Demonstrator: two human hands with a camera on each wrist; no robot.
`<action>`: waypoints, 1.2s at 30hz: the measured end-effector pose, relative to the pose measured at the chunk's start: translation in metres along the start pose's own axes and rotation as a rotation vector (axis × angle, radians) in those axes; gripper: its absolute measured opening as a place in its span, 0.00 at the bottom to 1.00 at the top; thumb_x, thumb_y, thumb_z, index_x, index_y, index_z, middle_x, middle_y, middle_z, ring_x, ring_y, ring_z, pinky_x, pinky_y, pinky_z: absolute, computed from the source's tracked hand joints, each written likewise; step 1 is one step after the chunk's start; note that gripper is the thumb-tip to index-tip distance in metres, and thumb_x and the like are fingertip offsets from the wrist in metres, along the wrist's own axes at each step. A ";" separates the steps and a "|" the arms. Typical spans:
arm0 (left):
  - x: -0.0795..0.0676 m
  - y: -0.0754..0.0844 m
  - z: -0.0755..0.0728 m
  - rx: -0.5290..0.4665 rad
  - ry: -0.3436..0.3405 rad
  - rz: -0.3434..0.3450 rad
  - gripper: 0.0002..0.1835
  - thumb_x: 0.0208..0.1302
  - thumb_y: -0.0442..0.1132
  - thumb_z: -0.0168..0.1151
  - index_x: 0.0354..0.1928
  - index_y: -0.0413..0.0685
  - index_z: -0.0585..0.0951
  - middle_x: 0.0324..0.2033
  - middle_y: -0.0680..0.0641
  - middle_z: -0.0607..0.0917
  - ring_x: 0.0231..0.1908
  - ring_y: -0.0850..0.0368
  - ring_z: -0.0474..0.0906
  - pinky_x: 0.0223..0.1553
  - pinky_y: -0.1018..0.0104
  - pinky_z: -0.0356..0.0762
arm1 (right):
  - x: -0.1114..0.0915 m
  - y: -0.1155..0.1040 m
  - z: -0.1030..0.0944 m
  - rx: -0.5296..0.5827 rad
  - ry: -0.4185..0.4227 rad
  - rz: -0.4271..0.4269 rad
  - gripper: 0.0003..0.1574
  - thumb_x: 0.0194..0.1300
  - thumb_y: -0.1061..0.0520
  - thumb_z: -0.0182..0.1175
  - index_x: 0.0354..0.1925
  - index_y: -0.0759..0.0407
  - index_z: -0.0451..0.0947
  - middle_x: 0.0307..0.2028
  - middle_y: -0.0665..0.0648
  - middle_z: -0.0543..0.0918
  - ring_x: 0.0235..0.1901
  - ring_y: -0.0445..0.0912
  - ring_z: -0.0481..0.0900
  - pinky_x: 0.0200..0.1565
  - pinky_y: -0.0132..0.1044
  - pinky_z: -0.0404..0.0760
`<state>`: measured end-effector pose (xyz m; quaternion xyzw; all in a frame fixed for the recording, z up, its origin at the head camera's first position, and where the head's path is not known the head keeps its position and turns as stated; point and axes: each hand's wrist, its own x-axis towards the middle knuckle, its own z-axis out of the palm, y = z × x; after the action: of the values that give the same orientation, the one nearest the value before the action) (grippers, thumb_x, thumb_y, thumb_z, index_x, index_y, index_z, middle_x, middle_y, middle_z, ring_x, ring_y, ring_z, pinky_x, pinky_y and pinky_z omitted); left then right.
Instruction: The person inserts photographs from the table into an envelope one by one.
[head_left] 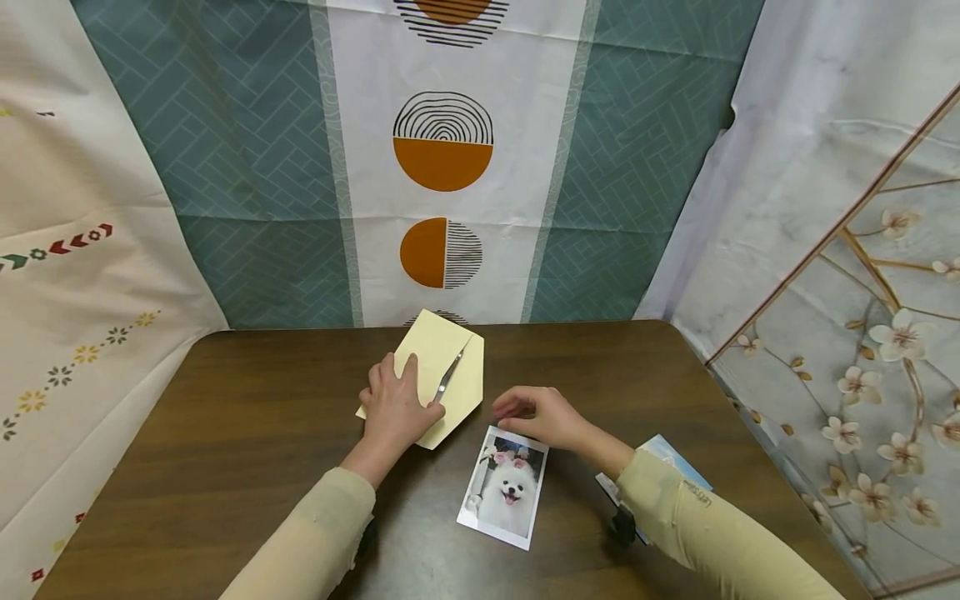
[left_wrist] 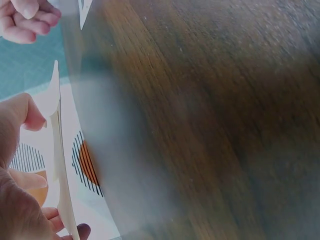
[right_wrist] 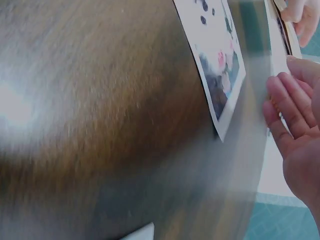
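Observation:
My left hand point(head_left: 397, 404) grips a pale yellow envelope point(head_left: 431, 346) over the far middle of the table. In the left wrist view, the thumb lies on one side of the envelope point(left_wrist: 56, 150) and fingertips show on the other. A narrow grey sliver shows along the envelope's slit; I cannot tell what it is. My right hand point(head_left: 543, 414) hovers beside the top edge of a photo point(head_left: 510, 487) of a white fluffy dog with pink flowers. Its fingers point(right_wrist: 287, 102) are loosely bent with nothing in them in the right wrist view.
A second picture, light blue point(head_left: 678, 458), lies at the right, partly hidden under my right sleeve point(head_left: 697, 508). The brown wooden table point(head_left: 247, 433) ends at a patterned curtain point(head_left: 255, 167) behind. Printed cloth hangs on both sides.

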<state>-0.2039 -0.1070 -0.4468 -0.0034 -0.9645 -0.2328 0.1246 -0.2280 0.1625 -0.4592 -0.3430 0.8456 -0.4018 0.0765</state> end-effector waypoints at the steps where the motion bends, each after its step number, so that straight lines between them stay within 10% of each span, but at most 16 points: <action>1: 0.000 0.000 0.000 -0.002 -0.001 -0.001 0.46 0.44 0.52 0.66 0.68 0.44 0.66 0.66 0.32 0.58 0.64 0.34 0.54 0.48 0.33 0.62 | -0.002 -0.001 -0.002 -0.021 0.000 0.007 0.18 0.60 0.55 0.67 0.49 0.59 0.81 0.42 0.54 0.87 0.42 0.40 0.83 0.46 0.39 0.80; 15: 0.001 -0.002 -0.004 -0.003 -0.019 -0.016 0.47 0.45 0.52 0.65 0.69 0.44 0.64 0.67 0.32 0.57 0.65 0.34 0.52 0.49 0.34 0.62 | -0.055 0.003 -0.027 -0.446 -0.019 0.118 0.29 0.58 0.44 0.67 0.55 0.55 0.78 0.49 0.49 0.83 0.49 0.43 0.80 0.51 0.44 0.78; 36: 0.001 -0.004 -0.003 -0.001 -0.029 -0.020 0.46 0.45 0.52 0.65 0.69 0.43 0.64 0.67 0.33 0.57 0.64 0.34 0.53 0.49 0.34 0.62 | -0.071 0.009 -0.001 -0.539 0.084 0.066 0.29 0.54 0.40 0.69 0.52 0.50 0.80 0.46 0.46 0.82 0.48 0.42 0.77 0.52 0.44 0.76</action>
<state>-0.2039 -0.1118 -0.4457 0.0030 -0.9661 -0.2344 0.1084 -0.1796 0.2130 -0.4751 -0.3062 0.9352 -0.1734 -0.0395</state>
